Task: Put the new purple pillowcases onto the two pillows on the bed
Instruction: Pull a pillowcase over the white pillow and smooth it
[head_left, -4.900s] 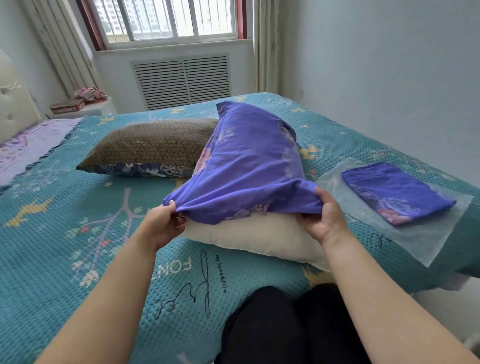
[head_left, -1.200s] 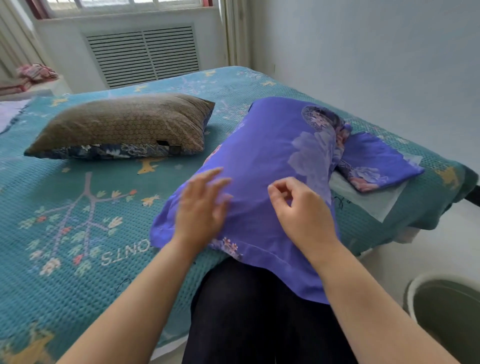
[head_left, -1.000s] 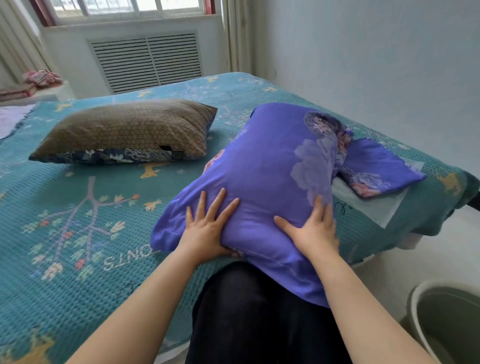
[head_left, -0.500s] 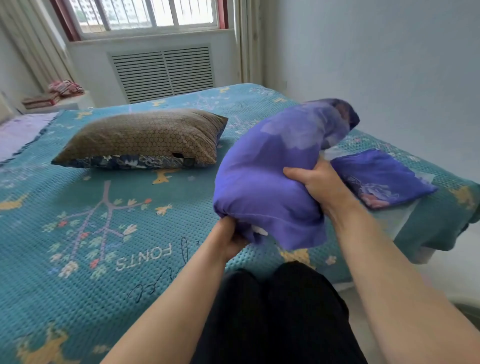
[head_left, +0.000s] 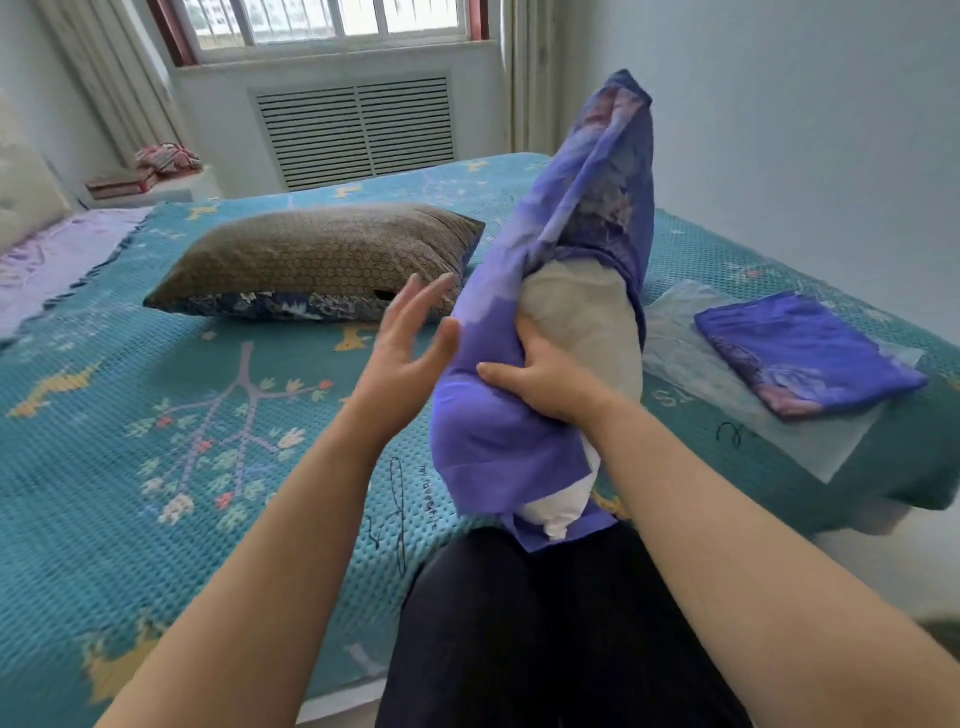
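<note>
The right hand (head_left: 550, 382) grips a white pillow (head_left: 584, 312) around its middle and holds it on end above the near edge of the bed (head_left: 130, 467), leaning away toward the wall. A purple pillowcase (head_left: 592, 208) covers the top of this pillow and hangs down its left side, but it gapes open on the side facing the person, so bare white stuffing shows above the fingers and again at the bottom end, which pokes out just over the person's dark trousers (head_left: 545, 623). The fingers curl into the pillow, with the thumb laid across the purple cloth.

The left hand (head_left: 405, 358) hangs in the air just beside the pillowcase, fingers spread and nearly straight, holding nothing; whether its thumb brushes the cloth I cannot tell.

Further up the bed lies the second pillow (head_left: 322, 254), flat, in a brown patterned cover with dark blue floral fabric along its near side. The other purple pillowcase (head_left: 805, 353) lies folded on a clear plastic wrapper (head_left: 675, 332) at the right side of the teal bedspread, well apart from the brown pillow.
</note>
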